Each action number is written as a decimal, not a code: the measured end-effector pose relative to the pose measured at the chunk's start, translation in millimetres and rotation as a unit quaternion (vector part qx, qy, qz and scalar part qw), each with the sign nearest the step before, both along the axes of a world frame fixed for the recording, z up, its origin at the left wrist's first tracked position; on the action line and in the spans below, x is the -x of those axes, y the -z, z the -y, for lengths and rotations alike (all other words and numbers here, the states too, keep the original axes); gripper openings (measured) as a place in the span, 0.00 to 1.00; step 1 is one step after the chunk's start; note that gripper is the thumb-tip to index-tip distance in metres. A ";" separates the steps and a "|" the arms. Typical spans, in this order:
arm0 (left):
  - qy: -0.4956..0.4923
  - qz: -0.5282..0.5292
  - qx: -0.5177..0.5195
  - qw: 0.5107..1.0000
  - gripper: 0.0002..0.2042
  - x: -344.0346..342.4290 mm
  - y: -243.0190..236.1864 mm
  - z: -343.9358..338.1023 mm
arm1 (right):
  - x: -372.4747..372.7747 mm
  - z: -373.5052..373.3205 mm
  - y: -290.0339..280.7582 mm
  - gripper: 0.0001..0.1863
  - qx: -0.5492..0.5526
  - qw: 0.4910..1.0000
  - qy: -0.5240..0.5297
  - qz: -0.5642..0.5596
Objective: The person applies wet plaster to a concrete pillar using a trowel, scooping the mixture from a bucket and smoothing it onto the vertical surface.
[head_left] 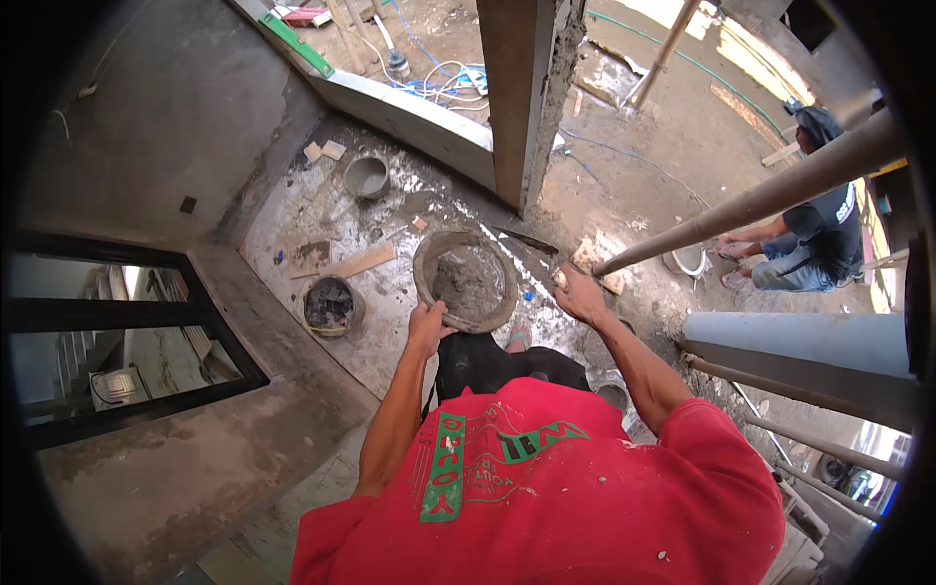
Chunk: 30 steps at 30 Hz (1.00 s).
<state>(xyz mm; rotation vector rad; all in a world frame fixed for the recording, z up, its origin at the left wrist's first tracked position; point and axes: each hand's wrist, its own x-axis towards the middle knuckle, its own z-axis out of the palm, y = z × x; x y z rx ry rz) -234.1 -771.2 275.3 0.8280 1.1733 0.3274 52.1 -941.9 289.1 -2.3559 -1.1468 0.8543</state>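
A round basin (423,261) of wet grey mortar (472,283) stands on the splattered floor before me. My left hand (427,327) is closed on its near left rim. Off to the basin's right, my right hand (582,295) is closed around the handle of what looks like a trowel (526,240). Its dark, narrow blade reaches forward and left, past the basin's far right side. A pale handle end shows by my fingers; the rest of the grip is hidden.
Left of the basin are a bucket (332,306) with dark contents, a wooden board (363,261) and a grey pail (367,177). A concrete post (522,97) rises ahead beside a low wall (409,117). A slanting pole (751,200) crosses the right, where another person (819,224) crouches.
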 end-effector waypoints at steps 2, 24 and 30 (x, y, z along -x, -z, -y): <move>0.005 -0.040 0.007 0.999 0.14 1.8 5.9 2.1 | 6.2 -19.3 -11.4 0.24 0.050 0.994 -0.087 0.039; 0.080 -0.024 -0.060 0.995 0.11 -10.5 -5.1 27.4 | 75.3 -138.4 31.8 0.13 0.144 0.926 -0.274 0.217; 0.039 -0.040 -0.066 0.996 0.12 7.2 -7.4 26.1 | 56.7 -130.4 -47.3 0.12 0.143 0.887 -0.407 0.163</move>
